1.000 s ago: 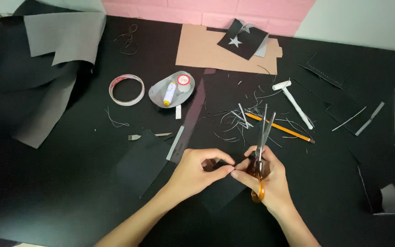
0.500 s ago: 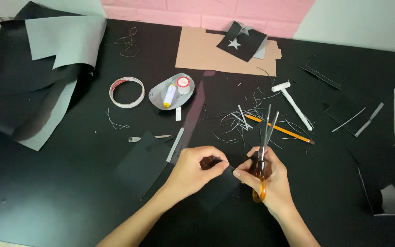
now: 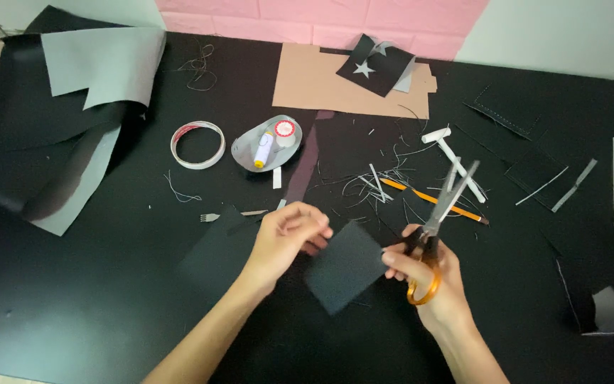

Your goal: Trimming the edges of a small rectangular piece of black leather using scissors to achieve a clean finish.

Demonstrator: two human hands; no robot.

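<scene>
My left hand (image 3: 289, 235) pinches the upper left corner of a small black square piece (image 3: 344, 266) and holds it just above the black table. My right hand (image 3: 431, 274) grips orange-handled scissors (image 3: 440, 213), whose blades are apart and point up and to the right. The fingertips of my right hand touch the right edge of the black piece. A second black sheet (image 3: 214, 256) lies flat under my left wrist.
A roll of tape (image 3: 197, 144), a grey dish with a glue tube and a thread spool (image 3: 267, 142), a pencil (image 3: 431, 199), a white tool (image 3: 456, 162), thread scraps, a tan card (image 3: 321, 82), grey sheets (image 3: 101, 67) and black offcuts (image 3: 609, 313) lie around.
The black piece has turned and now shows as a wide flat square between my hands. The scissors have tilted to the right and their blades have spread.
</scene>
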